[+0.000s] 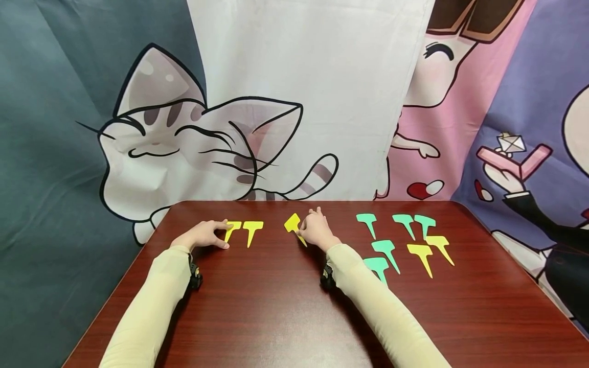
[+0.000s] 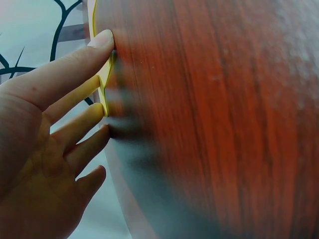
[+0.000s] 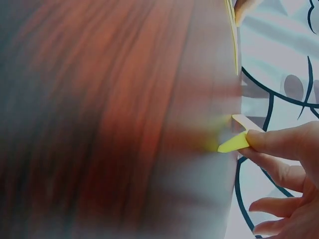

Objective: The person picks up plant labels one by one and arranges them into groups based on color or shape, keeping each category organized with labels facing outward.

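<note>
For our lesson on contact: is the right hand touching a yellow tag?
Touching: the right wrist view shows the right hand pinching the yellow tag between thumb and finger.

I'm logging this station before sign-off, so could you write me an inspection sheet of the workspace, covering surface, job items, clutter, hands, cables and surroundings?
Surface: dark red-brown wood-grain table, shiny near the front.
Job's things: five yellow tags and five green tags; all the green and two yellow lie to the right.
Clutter: nothing seen.
Left hand: touches the leftmost yellow tag.
Right hand: pinches a tilted yellow tag.
Cables: nothing seen.
Surroundings: cartoon-printed backdrop behind the table, including a striped cat.
</note>
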Demonstrator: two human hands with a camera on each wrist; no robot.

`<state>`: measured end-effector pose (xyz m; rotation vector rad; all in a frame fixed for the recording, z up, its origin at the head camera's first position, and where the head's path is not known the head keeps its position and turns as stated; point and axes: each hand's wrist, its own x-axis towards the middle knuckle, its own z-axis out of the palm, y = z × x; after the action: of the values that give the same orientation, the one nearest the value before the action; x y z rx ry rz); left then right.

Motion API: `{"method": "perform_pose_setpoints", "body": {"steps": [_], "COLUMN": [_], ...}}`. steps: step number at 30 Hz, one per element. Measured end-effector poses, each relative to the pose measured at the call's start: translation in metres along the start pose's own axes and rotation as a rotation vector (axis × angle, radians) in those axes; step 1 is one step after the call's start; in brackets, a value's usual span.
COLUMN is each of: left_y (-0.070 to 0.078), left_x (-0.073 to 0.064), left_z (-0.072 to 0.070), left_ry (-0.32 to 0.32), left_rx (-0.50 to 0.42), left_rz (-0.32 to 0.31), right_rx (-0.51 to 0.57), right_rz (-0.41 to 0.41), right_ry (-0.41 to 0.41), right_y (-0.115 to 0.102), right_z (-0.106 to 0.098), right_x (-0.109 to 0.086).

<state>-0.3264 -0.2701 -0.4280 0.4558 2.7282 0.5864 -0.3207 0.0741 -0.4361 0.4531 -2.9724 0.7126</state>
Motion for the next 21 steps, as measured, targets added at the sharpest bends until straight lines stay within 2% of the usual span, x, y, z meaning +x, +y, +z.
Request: {"method": "perform_pose_setpoints", "body": {"steps": [11, 21], "left_y": [-0.001, 0.0], "left_x": [-0.001, -0.001], "left_z": [0.001, -0.001], "left_ry": [0.0, -0.006], "left_rx": [-0.007, -0.006], "left_rz": [-0.004, -0.003], "right_rx": [-0.028, -0.081], "right_rz": [0.07, 0.14], "right_ry": [0.001, 0.042], "right_y": [-0.02, -0.035], "right_z": [0.012, 0.02], "right_x": [0.007, 0.01]}}
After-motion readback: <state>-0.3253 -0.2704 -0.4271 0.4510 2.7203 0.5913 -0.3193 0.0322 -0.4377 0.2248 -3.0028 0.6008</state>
